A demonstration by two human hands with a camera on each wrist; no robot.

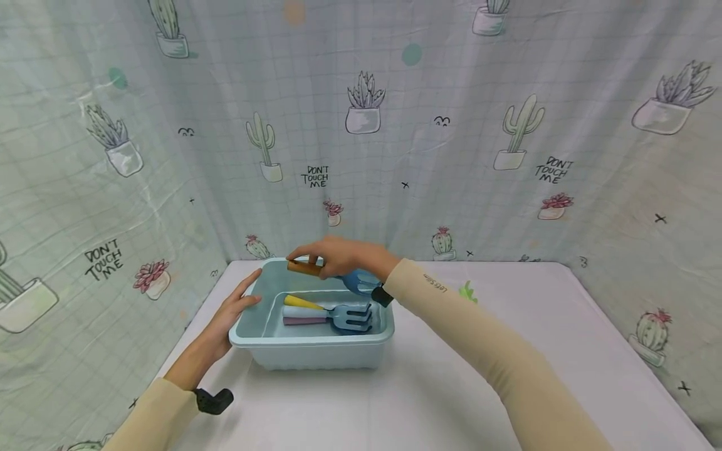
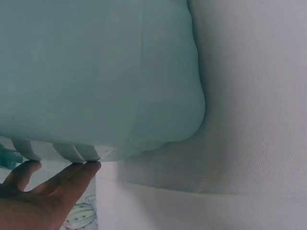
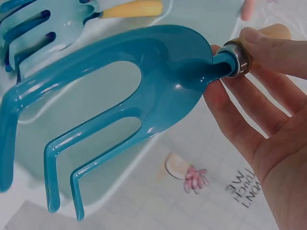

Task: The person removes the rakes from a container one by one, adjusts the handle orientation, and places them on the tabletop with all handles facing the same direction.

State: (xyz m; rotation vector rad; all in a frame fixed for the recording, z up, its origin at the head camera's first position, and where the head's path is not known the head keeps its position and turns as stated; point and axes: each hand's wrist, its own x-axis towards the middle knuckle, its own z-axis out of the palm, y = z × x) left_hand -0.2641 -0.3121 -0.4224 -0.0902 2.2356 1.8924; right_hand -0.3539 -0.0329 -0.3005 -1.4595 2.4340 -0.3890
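Note:
My right hand [image 1: 336, 255] grips a blue hand cultivator [image 3: 158, 86] at its wooden handle [image 1: 304, 268], raised over the back of the light blue plastic basin [image 1: 316, 356]. Its bent prongs fill much of the right wrist view, with the thumb and fingers around the handle near the metal collar. At the basin's left rim, my left hand [image 1: 225, 316] holds the edge, thumb over the inside and fingertips [image 2: 91, 166] against the outer rim. Inside the basin lie garden hand tools: a light blue fork [image 1: 350, 315], a yellow handle [image 1: 303, 302] and a mauve handle [image 1: 304, 321].
The basin stands on a white table [image 1: 451, 376]. A small green leafy thing [image 1: 467, 292] shows behind my right forearm. Cloth with cactus prints [image 1: 406, 144] hangs at the back and sides.

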